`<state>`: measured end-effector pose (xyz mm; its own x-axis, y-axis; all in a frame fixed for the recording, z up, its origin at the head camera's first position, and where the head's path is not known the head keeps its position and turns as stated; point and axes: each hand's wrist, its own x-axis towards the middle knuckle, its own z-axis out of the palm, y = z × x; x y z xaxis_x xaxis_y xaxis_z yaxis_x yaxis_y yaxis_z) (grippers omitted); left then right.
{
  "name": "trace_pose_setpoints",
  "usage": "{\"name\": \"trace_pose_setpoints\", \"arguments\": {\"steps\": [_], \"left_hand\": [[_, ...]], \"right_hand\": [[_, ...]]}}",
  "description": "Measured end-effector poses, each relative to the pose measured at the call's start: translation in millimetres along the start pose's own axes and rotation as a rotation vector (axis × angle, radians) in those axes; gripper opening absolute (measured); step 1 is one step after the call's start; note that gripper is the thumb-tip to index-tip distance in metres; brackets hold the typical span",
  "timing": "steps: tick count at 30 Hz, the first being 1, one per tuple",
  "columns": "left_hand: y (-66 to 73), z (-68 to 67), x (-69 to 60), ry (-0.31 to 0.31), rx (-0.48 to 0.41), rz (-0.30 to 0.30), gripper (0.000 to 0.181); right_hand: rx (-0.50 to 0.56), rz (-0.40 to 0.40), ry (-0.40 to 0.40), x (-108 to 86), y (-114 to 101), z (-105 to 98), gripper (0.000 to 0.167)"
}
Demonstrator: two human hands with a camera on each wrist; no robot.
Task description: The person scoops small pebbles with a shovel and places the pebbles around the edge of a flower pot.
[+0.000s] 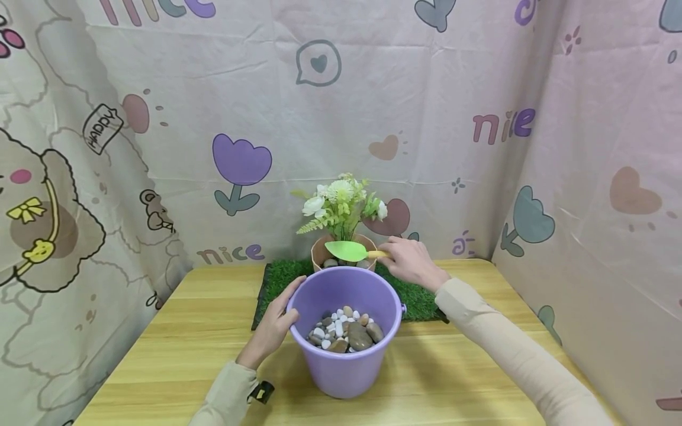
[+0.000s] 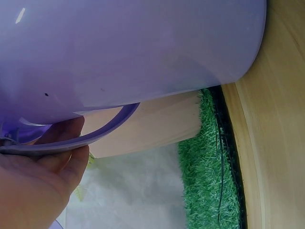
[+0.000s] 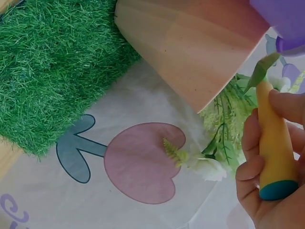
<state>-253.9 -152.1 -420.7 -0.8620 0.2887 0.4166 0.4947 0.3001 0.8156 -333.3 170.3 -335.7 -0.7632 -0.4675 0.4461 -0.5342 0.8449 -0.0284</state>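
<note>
A purple bucket [image 1: 346,370] stands on the wooden table with grey, brown and white pebbles [image 1: 348,331] at its bottom. My left hand [image 1: 274,325] grips its left side near the rim; in the left wrist view the fingers reach around the purple bail handle [image 2: 107,128] against the wall. My right hand [image 1: 410,260] holds a small trowel by its yellow handle [image 3: 275,143]. The trowel's green blade [image 1: 346,251] points left, over the mouth of a peach flowerpot [image 3: 190,47] behind the bucket. Stones show inside the pot, below white and green flowers [image 1: 341,198].
Under the pot lies a green artificial grass mat [image 1: 421,302]. The wooden table [image 1: 176,343] extends to both sides of the bucket. A printed fabric curtain [image 1: 298,118] hangs behind and at both sides. A small black item [image 1: 261,391] sits by the left cuff.
</note>
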Motion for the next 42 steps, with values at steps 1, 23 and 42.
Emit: {"name": "trace_pose_setpoints", "arguments": {"steps": [1,23,42], "left_hand": [[0.0,-0.1,0.0,0.0,0.0,0.0,0.072],[-0.5,-0.9,0.1,-0.009,0.002,0.019,0.071],[1.0,-1.0,-0.1,-0.017,-0.006,0.007,0.071]], "right_hand": [[0.005,-0.001,0.006,-0.9,0,-1,0.025],[0.077,-0.034,0.127,-22.0,-11,-40,0.02],[0.121,-0.11,-0.206,-31.4,-46,-78,0.017]]}}
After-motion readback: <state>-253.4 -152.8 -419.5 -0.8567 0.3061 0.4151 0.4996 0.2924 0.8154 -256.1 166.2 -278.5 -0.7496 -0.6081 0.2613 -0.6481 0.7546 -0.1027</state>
